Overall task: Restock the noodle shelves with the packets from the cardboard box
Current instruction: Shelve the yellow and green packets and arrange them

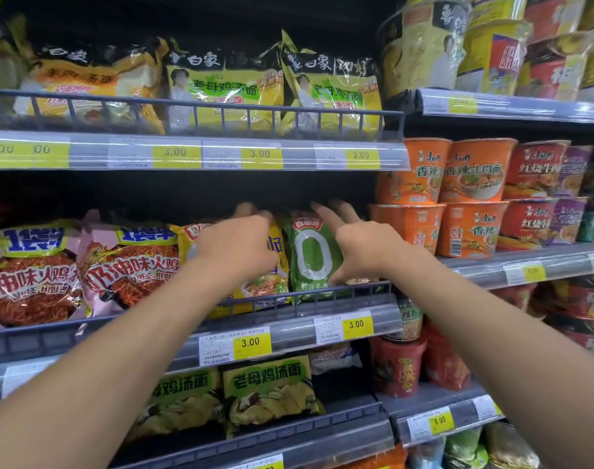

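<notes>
Left hand point(238, 247) hooks curled fingers over the yellow packet point(255, 289), right hand point(359, 247) lays straight fingers against the green packet point(312, 255), probably squaring the 2 upright behind the shelf rail point(356, 288).

A green packet point(314, 255) with a large white oval on its front and a red label at the top stands upright near the right end of the middle noodle shelf point(299, 333), its lower edge behind the dark front rail point(322, 290). A yellow packet point(278, 247) stands just to its left, touching it (red label on top, a bowl of noodles printed low down). The left hand point(238, 247) grips the yellow packet's top edge. The right hand point(365, 247) rests straight fingers on the green packet's right side.
</notes>
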